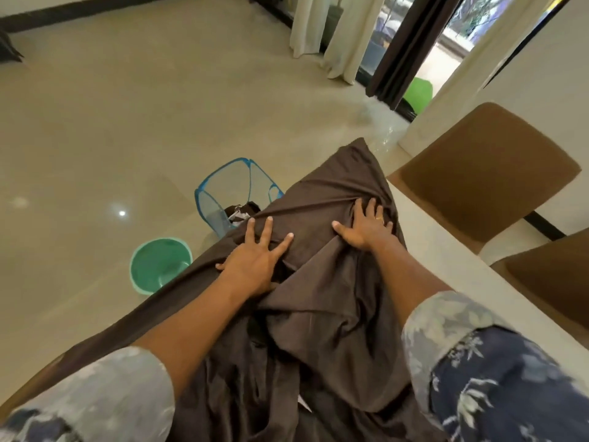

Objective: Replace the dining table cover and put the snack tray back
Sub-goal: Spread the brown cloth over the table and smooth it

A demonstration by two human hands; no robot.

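Note:
A dark brown table cover (331,301) lies bunched and wrinkled over the near end of the pale dining table (452,260), one corner pointing away from me. My left hand (255,260) presses flat on the cloth with fingers spread. My right hand (366,228), wearing a ring, also rests on the cloth, fingers spread, beside a ridge of gathered folds. Neither hand closes around the fabric. No snack tray is in view.
A blue mesh laundry basket (220,193) with dark cloth inside stands on the floor left of the table. A green plastic basin (159,263) sits beside it. Two brown chairs (484,173) stand along the table's right side. Curtains and a glass door are at the back.

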